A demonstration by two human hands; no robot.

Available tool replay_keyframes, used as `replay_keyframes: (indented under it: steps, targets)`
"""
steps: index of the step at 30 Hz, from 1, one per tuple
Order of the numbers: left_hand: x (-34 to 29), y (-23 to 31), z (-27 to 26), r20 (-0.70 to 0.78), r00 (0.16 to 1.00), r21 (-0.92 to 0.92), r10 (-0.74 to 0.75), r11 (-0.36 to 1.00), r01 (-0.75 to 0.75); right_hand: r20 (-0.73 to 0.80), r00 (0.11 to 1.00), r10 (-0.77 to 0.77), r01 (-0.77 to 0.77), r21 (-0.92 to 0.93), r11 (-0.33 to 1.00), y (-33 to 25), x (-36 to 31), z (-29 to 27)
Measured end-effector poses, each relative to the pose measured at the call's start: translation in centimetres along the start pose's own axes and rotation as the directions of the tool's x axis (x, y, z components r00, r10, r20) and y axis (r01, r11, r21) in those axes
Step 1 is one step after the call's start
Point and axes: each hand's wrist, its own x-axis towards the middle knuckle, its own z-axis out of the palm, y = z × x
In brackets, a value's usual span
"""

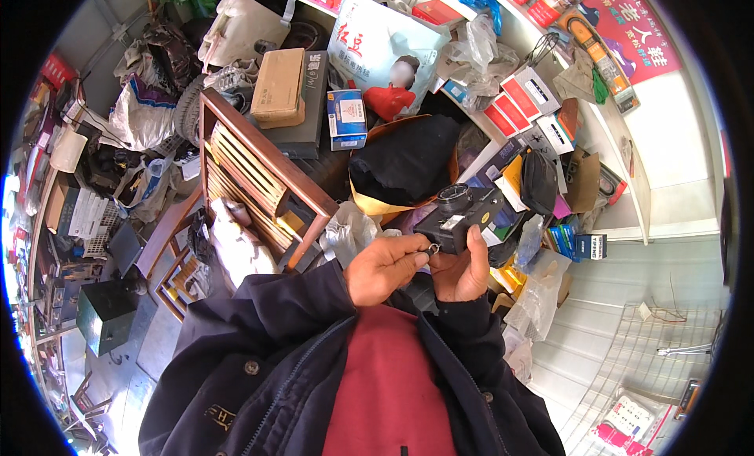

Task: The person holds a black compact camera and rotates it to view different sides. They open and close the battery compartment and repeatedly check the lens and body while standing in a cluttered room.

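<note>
A black camera (pixel 454 224) with a round lens on its upper side is held in front of my chest. My right hand (pixel 461 271) supports it from below and the near side, thumb raised along its right edge. The fingers of my left hand (pixel 386 269) are pinched together at its near left corner. A small metal ring (pixel 433 249) shows beside those fingertips. The fingers under the camera are mostly hidden. Just beyond it sits an open yellow-edged bag (pixel 367 204) with black cloth (pixel 404 159) inside.
To the left leans a wooden slatted frame (pixel 267 181). A brown cardboard box (pixel 279 87) and a blue-and-white box (pixel 346 120) stand behind. Red-and-white boxes (pixel 518 102) and a black pouch (pixel 539 181) crowd the right, above clear plastic bags (pixel 540 295). A wire rack (pixel 628 346) lies lower right.
</note>
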Motion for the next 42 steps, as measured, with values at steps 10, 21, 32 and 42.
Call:
replay_keyframes:
  steps: [10, 21, 32, 42]
  targets:
    - [-0.2, 0.7, 0.0, 0.002, 0.998, 0.159, -0.066, 0.985, 0.065, 0.100, 0.994, -0.033, 0.028, 0.049, 0.998, -0.3, 0.1, -0.9]
    - [-1.2, 1.6, 0.8, -0.007, 0.952, 0.576, 0.305, 0.780, -0.245, 0.296, 0.938, -0.179, 0.123, 0.199, 0.972, 0.6, 0.1, -2.5]
    - [-1.9, 1.8, 0.5, 0.028, 0.927, 0.611, 0.373, 0.728, -0.311, 0.399, 0.904, -0.156, 0.064, 0.233, 0.970, 0.6, 0.1, -4.1]
    - [-3.0, 0.8, -0.9, -0.187, 0.970, 0.579, 0.154, 0.815, -0.017, 0.203, 0.972, -0.120, 0.046, 0.337, 0.941, 0.1, -0.3, -3.0]
